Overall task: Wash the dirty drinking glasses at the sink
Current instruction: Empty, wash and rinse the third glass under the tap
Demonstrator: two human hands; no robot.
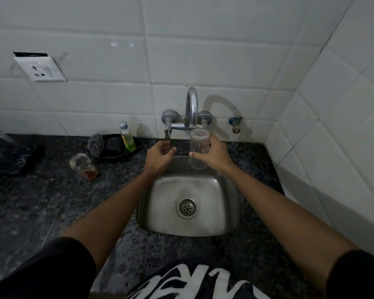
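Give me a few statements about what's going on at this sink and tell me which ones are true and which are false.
1. The right hand grips a clear empty drinking glass upright under the curved chrome tap spout. True.
2. The left hand holds the green dish soap bottle. False: the bottle stands in the black tray by the wall; the left hand is at the tap's left lever.
3. A second glass with reddish liquid at its bottom stands on the dark speckled stone counter, left of the sink. True.
4. The steel sink basin is piled with plates. False: only its drain shows.
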